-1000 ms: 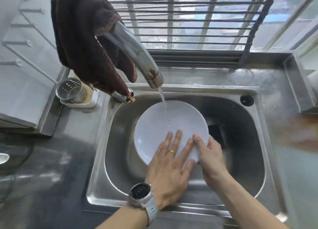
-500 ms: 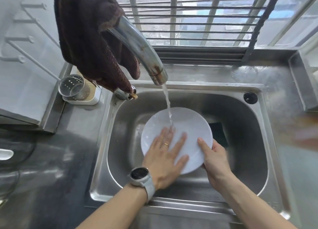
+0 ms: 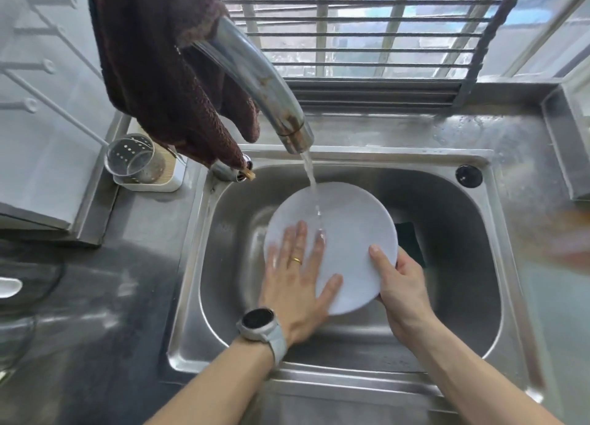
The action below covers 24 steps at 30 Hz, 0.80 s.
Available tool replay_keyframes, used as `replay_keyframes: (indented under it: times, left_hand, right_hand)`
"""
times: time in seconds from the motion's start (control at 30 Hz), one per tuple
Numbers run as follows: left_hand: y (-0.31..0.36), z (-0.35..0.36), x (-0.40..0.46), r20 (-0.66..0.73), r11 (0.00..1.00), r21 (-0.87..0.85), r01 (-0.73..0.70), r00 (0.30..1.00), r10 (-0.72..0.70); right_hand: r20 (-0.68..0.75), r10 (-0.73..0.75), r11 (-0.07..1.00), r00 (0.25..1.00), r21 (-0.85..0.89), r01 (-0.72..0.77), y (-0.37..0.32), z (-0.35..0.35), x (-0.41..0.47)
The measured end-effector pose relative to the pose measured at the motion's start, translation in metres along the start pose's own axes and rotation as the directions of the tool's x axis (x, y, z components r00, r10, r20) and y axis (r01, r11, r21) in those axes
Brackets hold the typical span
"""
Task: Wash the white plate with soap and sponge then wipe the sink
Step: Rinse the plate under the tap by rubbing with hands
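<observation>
- Across the steel sink, which fills most of my view, water pools nowhere that I can see; the basin walls look wet and slick, so anything dropped would slide toward the drain end.
- Over the basin, the faucet runs a thin stream onto the plate; a brown cloth is draped on it, hanging low enough that it could get splashed.
- Centred in the basin, the white plate is tilted up toward me, held above the sink floor. My worry: wet glaze and bare skin, so it may slip and knock the steel.
- At the plate's left half, my left hand lies flat with fingers spread open on the face, pressing rather than gripping. It gives no hold if the plate shifts.
- At the lower right rim, my right hand pinches the edge, thumb on the face and fingers curled behind. That single pinch carries the plate.
- Behind the plate's right edge, a dark sponge rests in the basin, mostly hidden. I judge the soaping not yet begun; reaching for it means freeing a hand, the riskiest point.
</observation>
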<state>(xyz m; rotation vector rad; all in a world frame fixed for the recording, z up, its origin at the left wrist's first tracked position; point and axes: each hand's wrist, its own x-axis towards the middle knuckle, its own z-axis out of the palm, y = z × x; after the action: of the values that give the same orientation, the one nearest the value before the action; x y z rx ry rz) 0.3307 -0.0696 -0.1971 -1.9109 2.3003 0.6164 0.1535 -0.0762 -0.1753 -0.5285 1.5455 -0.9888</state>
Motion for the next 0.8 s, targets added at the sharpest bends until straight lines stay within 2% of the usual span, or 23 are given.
replay_keyframes:
  times: [0.07, 0.13, 0.2, 0.27, 0.33, 0.43, 0.5, 0.53, 0.6, 0.63, 0.7, 0.8]
  left_hand:
    - [0.026, 0.003, -0.011, -0.032, 0.994, -0.04, -0.106, 0.994, 0.105]
    - [0.028, 0.003, -0.015, -0.037, 0.984, 0.011, -0.179, 0.983, 0.179]
    - [0.007, -0.003, -0.012, 0.027, 0.963, 0.11, -0.244, 0.97, 0.243]
    - [-0.013, -0.014, -0.012, 0.082, 0.931, 0.203, -0.302, 0.953, 0.292]
    - [-0.01, -0.031, -0.018, 0.14, 0.937, 0.232, -0.262, 0.962, 0.235]
    - [0.009, -0.053, -0.021, 0.2, 0.965, 0.246, -0.087, 0.979, 0.037]
    - [0.01, -0.067, -0.008, 0.277, 0.976, 0.215, 0.029, 0.957, -0.089]
    - [0.006, -0.071, 0.001, 0.342, 0.986, 0.164, 0.041, 0.935, -0.096]
    - [-0.003, -0.069, 0.017, 0.448, 1.0, 0.021, -0.009, 0.894, -0.002]
    - [-0.006, -0.065, 0.022, 0.446, 0.997, -0.051, -0.053, 0.892, 0.071]
    - [-0.011, -0.055, 0.027, 0.343, 0.983, -0.133, -0.128, 0.924, 0.167]
    - [-0.015, -0.037, 0.033, 0.161, 0.989, -0.113, -0.094, 0.981, 0.111]
  right_hand:
    - [0.033, 0.064, 0.989, 0.997, 0.131, -0.068, 0.007, 0.013, 0.004]
    - [0.111, 0.175, 0.941, 0.978, 0.275, -0.199, 0.012, 0.025, 0.009]
    - [0.219, 0.284, 0.856, 0.933, 0.381, -0.35, 0.015, 0.031, 0.013]
    - [0.315, 0.354, 0.789, 0.881, 0.404, -0.462, 0.016, 0.034, 0.018]
    - [0.377, 0.405, 0.779, 0.833, 0.335, -0.53, 0.018, 0.038, 0.023]
    - [0.376, 0.475, 0.807, 0.795, 0.175, -0.565, 0.017, 0.047, 0.024]
    - [0.354, 0.487, 0.831, 0.798, 0.093, -0.548, 0.013, 0.047, 0.024]
    - [0.346, 0.479, 0.851, 0.807, 0.042, -0.523, 0.008, 0.046, 0.022]
    - [0.326, 0.444, 0.893, 0.834, -0.088, -0.441, -0.007, 0.038, 0.016]
    - [0.3, 0.415, 0.91, 0.859, -0.158, -0.384, -0.014, 0.034, 0.013]
    - [0.22, 0.317, 0.922, 0.923, -0.299, -0.245, -0.028, 0.026, 0.006]
    - [0.16, 0.132, 0.89, 0.978, -0.453, -0.046, -0.04, 0.016, -0.01]
